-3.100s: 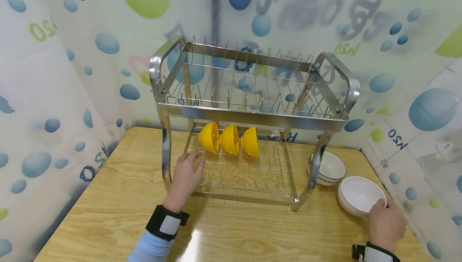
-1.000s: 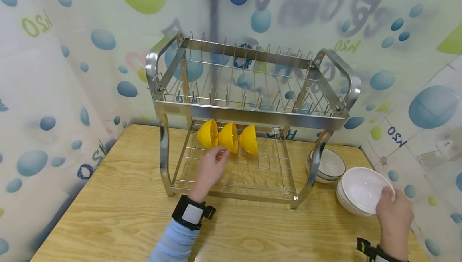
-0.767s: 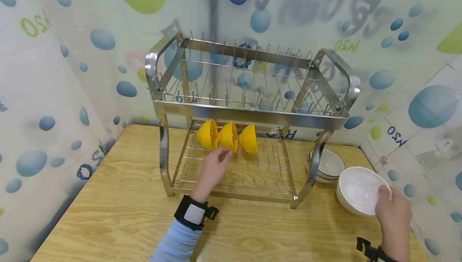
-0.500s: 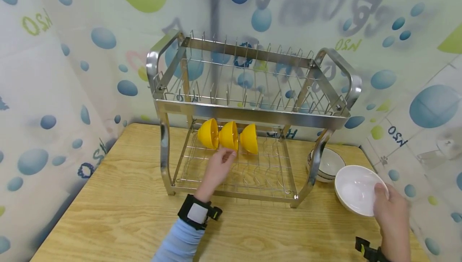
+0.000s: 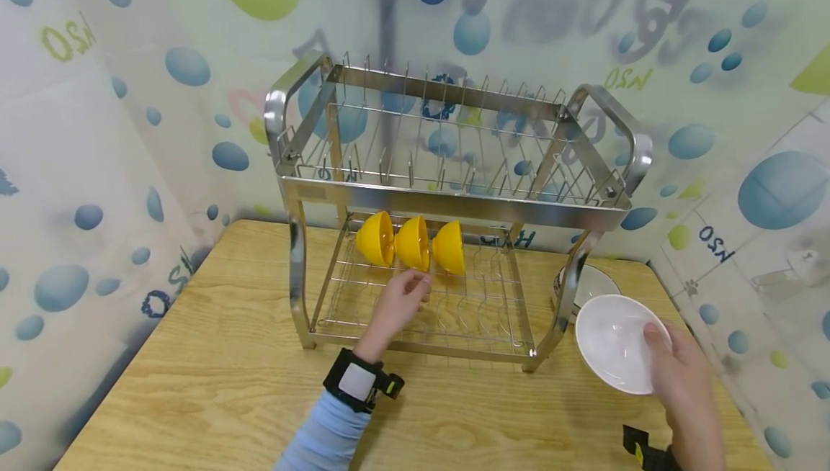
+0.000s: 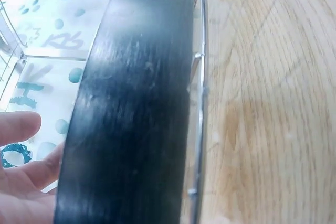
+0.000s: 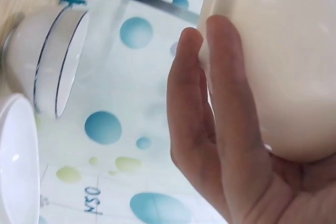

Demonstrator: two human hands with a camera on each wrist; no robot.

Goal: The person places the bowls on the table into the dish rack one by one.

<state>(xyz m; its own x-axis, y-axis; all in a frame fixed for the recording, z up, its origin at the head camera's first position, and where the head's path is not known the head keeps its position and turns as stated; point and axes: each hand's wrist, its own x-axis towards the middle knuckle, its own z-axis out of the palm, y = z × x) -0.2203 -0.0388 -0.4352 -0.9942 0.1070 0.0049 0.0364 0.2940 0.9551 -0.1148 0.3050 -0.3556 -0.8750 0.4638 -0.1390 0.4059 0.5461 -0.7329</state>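
White bowl point(image 5: 614, 343) in right hand point(image 5: 682, 370)

room type unclear: a corner lined with spot-printed sheeting point(image 5: 506, 24), a metal dish rack point(image 5: 454, 202) on a wood-grain bench point(image 5: 194, 363).

A light-blue sleeve point(image 5: 326, 433) meets a black, white-patched wrist strap point(image 5: 357, 382).

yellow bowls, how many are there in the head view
3, tipped on their sides in one row on the lower shelf of the rack: the left bowl, the middle bowl just beyond the left hand, and the right bowl. None looks hidden.
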